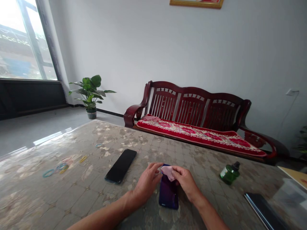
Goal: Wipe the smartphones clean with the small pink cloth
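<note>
Left hand: the left hand (147,182) sits lower middle of the frame, fingertips pinching the edge of a small pink cloth (168,172).
Right hand: the right hand (185,182) grips the other side of that cloth.
Phone: purple phone (168,191) lies flat on the table (72,198), right under both hands.
Nearby: black phone (121,166) to the left, green bottle (229,172) over right.
Tip: I'd say keep the cloth flat and wipe lightly in one direction.
</note>
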The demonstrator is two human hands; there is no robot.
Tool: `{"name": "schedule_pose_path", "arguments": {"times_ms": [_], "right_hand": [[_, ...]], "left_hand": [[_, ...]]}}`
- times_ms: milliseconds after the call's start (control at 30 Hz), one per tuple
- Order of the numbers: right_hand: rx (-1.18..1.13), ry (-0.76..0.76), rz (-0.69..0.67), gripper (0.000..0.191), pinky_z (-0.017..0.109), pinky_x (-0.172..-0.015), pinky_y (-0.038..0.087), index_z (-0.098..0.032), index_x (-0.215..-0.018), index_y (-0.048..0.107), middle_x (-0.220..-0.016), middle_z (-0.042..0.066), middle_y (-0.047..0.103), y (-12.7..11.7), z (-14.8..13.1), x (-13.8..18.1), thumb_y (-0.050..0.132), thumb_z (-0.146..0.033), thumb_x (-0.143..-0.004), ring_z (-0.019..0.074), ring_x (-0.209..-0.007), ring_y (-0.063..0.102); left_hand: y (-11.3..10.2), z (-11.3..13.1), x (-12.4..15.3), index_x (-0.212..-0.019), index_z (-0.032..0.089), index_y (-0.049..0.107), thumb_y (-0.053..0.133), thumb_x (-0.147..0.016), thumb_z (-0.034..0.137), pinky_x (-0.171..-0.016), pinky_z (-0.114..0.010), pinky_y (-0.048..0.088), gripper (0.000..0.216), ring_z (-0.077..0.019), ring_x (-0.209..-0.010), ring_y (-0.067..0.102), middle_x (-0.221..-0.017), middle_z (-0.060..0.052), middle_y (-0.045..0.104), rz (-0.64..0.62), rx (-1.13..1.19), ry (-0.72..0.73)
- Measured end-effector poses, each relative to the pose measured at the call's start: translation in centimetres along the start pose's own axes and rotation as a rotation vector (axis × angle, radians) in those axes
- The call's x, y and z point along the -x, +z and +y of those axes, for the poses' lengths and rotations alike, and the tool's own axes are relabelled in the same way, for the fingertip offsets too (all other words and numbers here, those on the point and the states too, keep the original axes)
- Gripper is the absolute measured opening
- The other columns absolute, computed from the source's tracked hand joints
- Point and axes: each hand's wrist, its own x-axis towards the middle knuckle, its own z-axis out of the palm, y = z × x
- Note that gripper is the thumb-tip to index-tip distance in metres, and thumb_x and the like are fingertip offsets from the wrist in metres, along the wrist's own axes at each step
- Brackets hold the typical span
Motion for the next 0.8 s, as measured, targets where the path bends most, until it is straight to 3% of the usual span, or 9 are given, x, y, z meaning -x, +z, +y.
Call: {"name": "schedule_pose_path", "arguments": {"times_ms": [200, 267, 433, 633, 800], "right_hand": [[-0.165, 0.019, 0.003, 0.034, 0.023, -0.052, 0.044, -0.019, -0.097, 0.072, -0.082, 0.003, 0.070, 0.2, -0.6, 0.3, 0.063, -0.041, -0.074, 0.0177, -0.070, 0.060], [-0.239, 0.051, -0.013, 0.039, 0.024, -0.055, 0.047, -0.019, -0.104, 0.069, -0.086, 0.003, 0.071, 0.4, -0.7, 0.5, 0.065, -0.036, -0.069, 0.0191, -0.075, 0.062], [-0.266, 0.125, -0.009, 0.059, 0.024, -0.052, 0.049, -0.020, -0.119, 0.061, -0.084, 0.001, 0.071, 0.6, -1.0, 0.9, 0.067, -0.030, -0.062, 0.0183, -0.069, 0.064], [-0.198, 0.094, -0.016, 0.056, 0.022, -0.047, 0.043, -0.019, -0.119, 0.062, -0.074, 0.000, 0.070, 0.9, -0.7, 0.7, 0.071, -0.042, -0.069, 0.0140, -0.056, 0.059], [-0.174, -0.045, 0.023, 0.055, 0.019, -0.046, 0.041, -0.018, -0.117, 0.066, -0.081, 0.002, 0.070, 0.8, -0.1, 0.6, 0.074, -0.048, -0.071, 0.0142, -0.062, 0.060]], "left_hand": [[1.3, -0.3, -1.4, -0.125, 0.023, 0.060, 0.048, -0.071, 0.004, -0.078, -0.025, 0.053, 0.058, -0.0148, -0.094, 0.062, -0.126, -0.006, 0.057, -0.048, 0.176, 0.097], [1.5, -0.1, -1.7, -0.119, 0.022, 0.064, 0.048, -0.073, 0.005, -0.079, -0.026, 0.053, 0.052, -0.0153, -0.093, 0.062, -0.121, -0.006, 0.060, -0.027, 0.167, 0.089], [1.6, 0.5, -2.5, -0.113, 0.017, 0.068, 0.048, -0.079, 0.015, -0.079, -0.029, 0.051, 0.040, -0.0174, -0.085, 0.064, -0.096, -0.004, 0.071, 0.033, 0.246, -0.049], [2.1, 0.9, -3.2, -0.081, 0.013, 0.069, 0.053, -0.077, 0.029, -0.058, -0.022, 0.042, 0.023, -0.0144, -0.064, 0.058, -0.069, 0.000, 0.066, -0.019, 0.399, -0.162], [2.5, 0.4, -3.8, -0.075, 0.013, 0.065, 0.059, -0.078, 0.052, -0.049, -0.021, 0.032, 0.040, -0.0122, -0.055, 0.049, -0.062, 0.002, 0.058, -0.056, 0.431, -0.265]]}}
